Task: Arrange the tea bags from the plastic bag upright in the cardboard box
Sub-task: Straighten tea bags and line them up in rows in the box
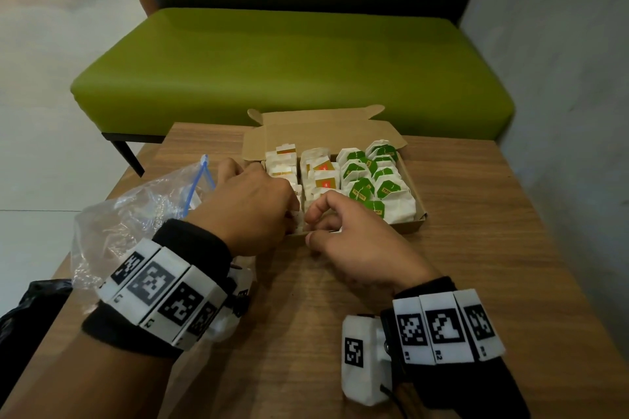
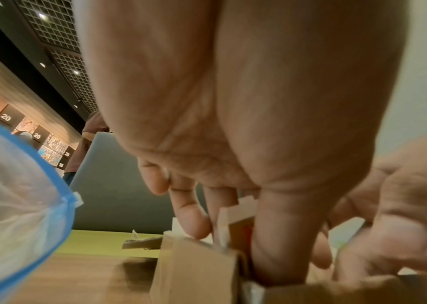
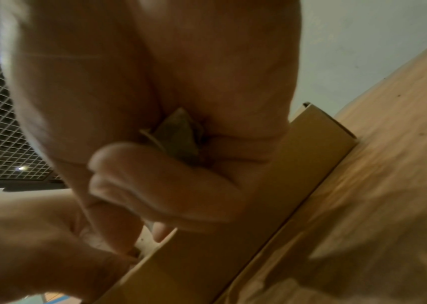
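The open cardboard box (image 1: 412, 227) sits on the wooden table with rows of upright tea bags: white-and-gold ones (image 1: 280, 163) on the left, red-and-gold ones (image 1: 323, 177) in the middle, green ones (image 1: 371, 180) on the right. My left hand (image 1: 289, 211) reaches into the near left corner. In the left wrist view its thumb and fingers (image 2: 191, 222) pinch a tea bag (image 2: 241, 214) just inside the box wall (image 2: 196, 271). My right hand (image 1: 316, 221) hovers at the near edge with curled fingers (image 3: 160, 185) that hold a folded tea bag (image 3: 178, 135) against the palm.
The clear plastic bag (image 1: 136, 214) with a blue zip lies on the table's left side, partly under my left forearm. A green bench (image 1: 289, 71) stands behind the table, with a grey wall (image 1: 561, 78) to the right. A black bag (image 1: 30, 309) sits at lower left.
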The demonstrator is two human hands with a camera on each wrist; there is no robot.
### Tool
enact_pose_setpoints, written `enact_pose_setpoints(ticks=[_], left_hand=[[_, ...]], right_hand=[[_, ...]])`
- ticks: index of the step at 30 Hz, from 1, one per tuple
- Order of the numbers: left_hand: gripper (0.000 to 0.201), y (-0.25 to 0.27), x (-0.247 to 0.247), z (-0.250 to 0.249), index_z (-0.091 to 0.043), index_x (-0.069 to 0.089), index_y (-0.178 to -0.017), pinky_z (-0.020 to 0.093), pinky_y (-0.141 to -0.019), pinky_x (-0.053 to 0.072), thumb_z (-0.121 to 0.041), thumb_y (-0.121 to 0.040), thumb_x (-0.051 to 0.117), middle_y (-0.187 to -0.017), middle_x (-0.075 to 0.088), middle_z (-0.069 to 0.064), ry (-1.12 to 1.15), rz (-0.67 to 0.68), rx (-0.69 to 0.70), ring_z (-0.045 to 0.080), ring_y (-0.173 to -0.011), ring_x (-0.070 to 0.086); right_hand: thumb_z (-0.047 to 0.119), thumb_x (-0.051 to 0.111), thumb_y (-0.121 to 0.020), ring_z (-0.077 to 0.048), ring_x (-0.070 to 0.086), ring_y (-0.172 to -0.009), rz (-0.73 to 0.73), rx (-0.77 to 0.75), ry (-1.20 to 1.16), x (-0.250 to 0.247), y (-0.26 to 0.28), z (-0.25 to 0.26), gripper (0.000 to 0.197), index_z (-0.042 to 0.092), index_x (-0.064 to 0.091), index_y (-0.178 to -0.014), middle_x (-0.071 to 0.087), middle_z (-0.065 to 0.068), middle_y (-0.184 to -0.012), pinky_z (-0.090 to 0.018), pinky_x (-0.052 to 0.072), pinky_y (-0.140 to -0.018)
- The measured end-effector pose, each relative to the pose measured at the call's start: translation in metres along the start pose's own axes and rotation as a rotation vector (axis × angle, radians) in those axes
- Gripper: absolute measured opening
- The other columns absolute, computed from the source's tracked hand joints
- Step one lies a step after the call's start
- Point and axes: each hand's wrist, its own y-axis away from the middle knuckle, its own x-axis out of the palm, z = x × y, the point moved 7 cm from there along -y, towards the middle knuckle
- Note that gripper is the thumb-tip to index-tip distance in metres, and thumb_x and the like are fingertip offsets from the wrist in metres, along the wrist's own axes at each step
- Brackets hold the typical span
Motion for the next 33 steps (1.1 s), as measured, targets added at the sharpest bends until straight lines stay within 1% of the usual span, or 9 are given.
enact_pose_setpoints(ticks=[4, 9, 12, 15, 18, 21, 24, 28, 33], left_hand=[[0.019, 0.002, -0.005, 0.009, -0.037, 0.064, -0.102, 0.041, -0.088, 0.020, -0.049, -0.090, 0.058, -0.093, 0.058, -0.012, 0.067, 0.004, -0.019, 0.017, -0.109, 0.045], [0.012, 0.001, -0.008, 0.011, -0.041, 0.063, -0.100, 0.038, -0.084, 0.018, -0.039, -0.088, 0.064, -0.091, 0.056, -0.016, 0.104, -0.002, -0.011, 0.014, -0.103, 0.043], [0.013, 0.000, -0.004, 0.004, -0.039, 0.064, -0.101, 0.041, -0.090, 0.023, -0.040, -0.088, 0.064, -0.094, 0.060, -0.015, 0.076, -0.008, 0.006, 0.012, -0.098, 0.043], [0.014, -0.001, -0.003, 0.003, -0.038, 0.063, -0.103, 0.041, -0.091, 0.022, -0.041, -0.088, 0.063, -0.093, 0.058, -0.016, 0.073, -0.019, 0.011, 0.012, -0.102, 0.045], [0.026, -0.001, -0.011, 0.006, -0.040, 0.060, -0.105, 0.038, -0.089, 0.023, -0.053, -0.084, 0.064, -0.093, 0.060, -0.021, 0.116, -0.034, -0.015, 0.010, -0.104, 0.048], [0.039, -0.001, -0.023, 0.010, -0.038, 0.059, -0.108, 0.040, -0.095, 0.028, -0.067, -0.082, 0.057, -0.098, 0.062, -0.022, 0.229, -0.143, -0.056, 0.006, -0.099, 0.052], [0.033, -0.003, -0.028, 0.004, -0.037, 0.061, -0.109, 0.039, -0.092, 0.029, -0.061, -0.087, 0.057, -0.099, 0.063, -0.022, 0.249, -0.220, -0.059, 0.007, -0.098, 0.054], [0.028, -0.010, -0.016, -0.015, -0.037, 0.058, -0.113, 0.038, -0.089, 0.027, -0.052, -0.090, 0.060, -0.101, 0.067, -0.021, 0.191, -0.136, -0.017, 0.008, -0.105, 0.055], [0.018, -0.017, -0.005, -0.021, -0.038, 0.061, -0.110, 0.040, -0.093, 0.030, -0.042, -0.093, 0.059, -0.103, 0.067, -0.016, 0.161, -0.076, -0.025, 0.012, -0.103, 0.058]], right_hand=[[0.016, 0.065, -0.094, -0.007, 0.056, -0.066, -0.016, -0.015, -0.007, -0.002, 0.001, 0.000, 0.014, 0.029, 0.060, -0.096, 0.069, 0.002, -0.100, -0.019, 0.039, -0.052], [0.018, 0.066, -0.092, -0.007, 0.064, -0.093, -0.101, -0.072, 0.007, -0.012, -0.001, 0.000, 0.010, 0.028, 0.064, -0.091, 0.069, 0.007, -0.099, -0.020, 0.045, -0.068], [0.017, 0.066, -0.092, -0.006, 0.063, -0.095, -0.106, -0.080, 0.019, -0.013, 0.000, 0.000, 0.011, 0.028, 0.064, -0.090, 0.069, 0.007, -0.100, -0.020, 0.045, -0.070], [0.017, 0.066, -0.092, -0.006, 0.063, -0.093, -0.135, -0.073, 0.016, -0.017, -0.001, -0.001, 0.010, 0.027, 0.064, -0.090, 0.069, 0.007, -0.098, -0.020, 0.044, -0.069], [0.016, 0.066, -0.092, -0.006, 0.063, -0.091, -0.172, -0.065, 0.018, -0.022, -0.001, -0.003, 0.010, 0.026, 0.065, -0.091, 0.069, 0.006, -0.097, -0.019, 0.044, -0.067], [0.015, 0.066, -0.091, -0.003, 0.062, -0.088, -0.196, -0.047, 0.063, -0.028, 0.000, -0.005, 0.011, 0.026, 0.065, -0.091, 0.068, 0.008, -0.095, -0.017, 0.041, -0.063], [0.015, 0.065, -0.091, -0.003, 0.061, -0.087, -0.204, -0.033, 0.102, -0.032, 0.002, -0.008, 0.012, 0.026, 0.064, -0.090, 0.067, 0.008, -0.093, -0.017, 0.042, -0.063], [0.013, 0.064, -0.091, -0.005, 0.062, -0.084, -0.212, -0.019, 0.133, -0.036, 0.005, -0.012, 0.012, 0.025, 0.065, -0.091, 0.068, 0.006, -0.090, -0.019, 0.044, -0.063], [0.013, 0.066, -0.091, -0.003, 0.062, -0.083, -0.252, -0.007, 0.106, -0.045, 0.005, -0.018, 0.013, 0.026, 0.065, -0.090, 0.069, 0.008, -0.089, -0.017, 0.042, -0.062]])
